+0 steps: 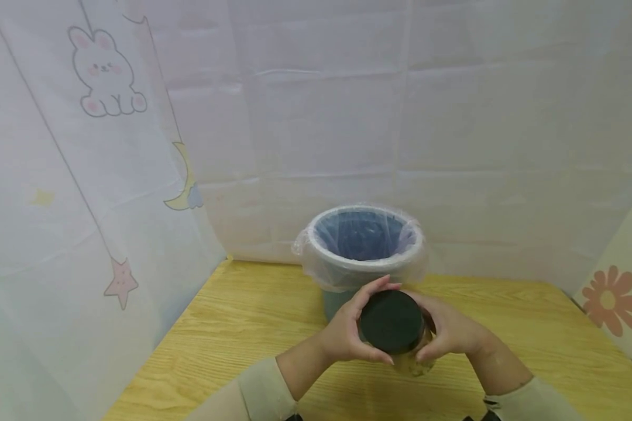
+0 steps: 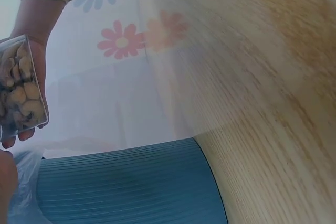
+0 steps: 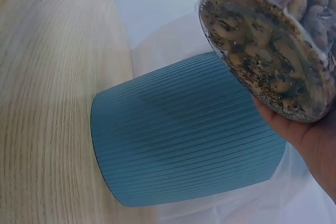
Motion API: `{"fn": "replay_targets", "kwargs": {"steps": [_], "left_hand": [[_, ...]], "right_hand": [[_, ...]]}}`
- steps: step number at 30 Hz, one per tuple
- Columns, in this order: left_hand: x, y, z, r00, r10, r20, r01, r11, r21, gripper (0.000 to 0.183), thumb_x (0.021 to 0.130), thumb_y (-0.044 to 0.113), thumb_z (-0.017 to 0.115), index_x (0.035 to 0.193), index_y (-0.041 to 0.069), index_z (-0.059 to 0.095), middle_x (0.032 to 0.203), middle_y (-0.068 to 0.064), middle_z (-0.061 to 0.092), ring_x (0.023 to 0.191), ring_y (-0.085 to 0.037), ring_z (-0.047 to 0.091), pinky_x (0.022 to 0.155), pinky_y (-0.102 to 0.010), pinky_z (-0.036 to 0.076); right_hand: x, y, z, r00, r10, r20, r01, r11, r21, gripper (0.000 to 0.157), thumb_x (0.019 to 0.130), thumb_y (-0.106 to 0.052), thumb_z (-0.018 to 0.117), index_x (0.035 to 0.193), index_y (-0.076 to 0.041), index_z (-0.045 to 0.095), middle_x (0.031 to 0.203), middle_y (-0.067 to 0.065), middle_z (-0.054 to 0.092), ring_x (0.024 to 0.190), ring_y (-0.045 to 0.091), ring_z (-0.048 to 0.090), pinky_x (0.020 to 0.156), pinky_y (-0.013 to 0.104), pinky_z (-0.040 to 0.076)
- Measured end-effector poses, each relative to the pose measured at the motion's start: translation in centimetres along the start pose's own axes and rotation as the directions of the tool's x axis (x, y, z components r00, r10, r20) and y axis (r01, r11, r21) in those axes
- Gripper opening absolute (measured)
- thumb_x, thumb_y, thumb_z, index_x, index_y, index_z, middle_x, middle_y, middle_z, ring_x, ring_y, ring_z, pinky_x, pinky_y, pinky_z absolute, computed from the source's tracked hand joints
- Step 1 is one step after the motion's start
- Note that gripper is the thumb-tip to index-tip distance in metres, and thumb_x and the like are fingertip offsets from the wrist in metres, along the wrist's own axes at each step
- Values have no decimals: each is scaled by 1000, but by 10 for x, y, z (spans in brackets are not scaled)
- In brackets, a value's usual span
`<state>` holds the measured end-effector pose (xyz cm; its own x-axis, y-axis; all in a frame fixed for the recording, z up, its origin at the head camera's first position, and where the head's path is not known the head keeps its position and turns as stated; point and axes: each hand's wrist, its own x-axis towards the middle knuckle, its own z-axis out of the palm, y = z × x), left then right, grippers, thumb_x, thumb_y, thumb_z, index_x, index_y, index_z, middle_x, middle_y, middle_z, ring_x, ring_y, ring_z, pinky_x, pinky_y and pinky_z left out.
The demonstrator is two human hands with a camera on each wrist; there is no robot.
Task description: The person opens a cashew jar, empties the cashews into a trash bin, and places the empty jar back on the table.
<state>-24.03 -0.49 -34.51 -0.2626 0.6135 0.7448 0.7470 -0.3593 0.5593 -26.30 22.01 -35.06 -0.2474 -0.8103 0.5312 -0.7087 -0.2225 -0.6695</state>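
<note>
Both hands hold a clear jar [image 3: 262,51] with a round black lid [image 1: 391,321], in front of the bin and above the table. Tan, rounded, curled pieces [image 2: 21,90] fill the jar, and dark crumbs lie at its bottom. My left hand [image 1: 347,331] curls round the left side at the lid, thumb toward me. From the right, my right hand [image 1: 452,327] grips the jar's side; in the left wrist view its palm lies behind the clear wall. Only a bit of the left hand [image 2: 6,182] shows there.
Behind the jar stands a blue-green ribbed bin [image 3: 178,135], its white rim [image 1: 366,264] covered by a clear plastic liner [image 1: 312,251]. It stands on a wood-grain table [image 1: 242,327]. A pale printed cloth [image 1: 316,128] hangs behind and at the sides.
</note>
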Motion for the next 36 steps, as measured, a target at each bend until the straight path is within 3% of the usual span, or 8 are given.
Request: {"fn": "replay_targets", "kwargs": {"steps": [8,18,27,36], "left_hand": [[-2,0,3,1000,-21,-22,22,998,57,108,51,-22,75,137,-14,11,131,-32,34,123,-32,40,105,-39,31],[-3,4,5,999,-10,-42,17,987,158,107,51,-16,78,137,-15,14,128,-30,38,120,-31,44,102,-37,35],[-2,1,7,992,-51,-112,69,985,160,100,55,-14,76,137,-12,18,128,-29,38,118,-29,45,101,-36,36],[-1,1,6,996,6,-86,8,987,162,108,53,-18,76,137,-15,7,129,-33,36,120,-34,42,103,-39,34]], "right_hand": [[1,2,3,1000,-17,5,17,998,60,86,80,-18,71,138,15,17,138,25,35,125,29,39,104,30,33],[2,3,8,998,-58,-14,58,998,14,88,80,-20,71,137,17,14,138,26,34,125,30,40,103,32,34],[1,2,5,996,6,-88,-12,998,-64,92,69,-7,78,137,13,20,135,23,38,122,25,43,101,28,36],[2,1,5,995,7,-103,-16,996,-85,91,69,-10,79,137,12,22,135,22,39,122,24,43,101,26,35]]}}
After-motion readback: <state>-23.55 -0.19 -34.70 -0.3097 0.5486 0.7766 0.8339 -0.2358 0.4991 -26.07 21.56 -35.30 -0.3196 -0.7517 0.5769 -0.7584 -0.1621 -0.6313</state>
